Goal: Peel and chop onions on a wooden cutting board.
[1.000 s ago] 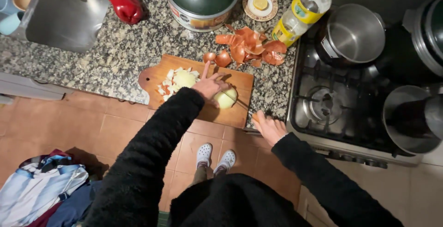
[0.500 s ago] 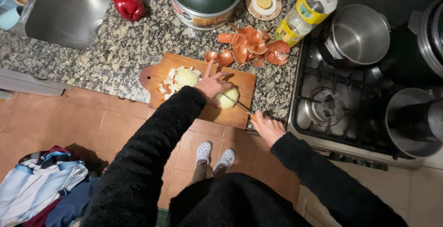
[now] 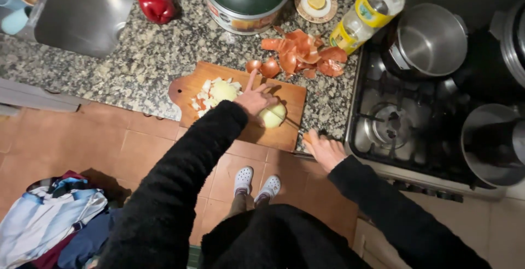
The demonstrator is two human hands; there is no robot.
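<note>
Dim warm indoor light, dark upper-right corner, mild wide-angle bending at edges, slight softness.

We see a matt wooden cutting board [image 3: 236, 106] at centre frame, its grain warm and dry-looking, on a speckled, polished stone counter [image 3: 136, 61]. The peeled onion [image 3: 273, 115] under the left hand [image 3: 254, 99] looks smooth and moist, while the onion skins [image 3: 301, 56] above it are papery and glossy. At upper right we have a brushed metal pot [image 3: 431, 40] and a clear plastic bottle [image 3: 367, 12]. Both sleeves [image 3: 186, 176] are fuzzy black cloth. The sink [image 3: 74, 9] at upper left shows dull steel, and the floor tiles [image 3: 71, 143] look matt terracotta.
</note>
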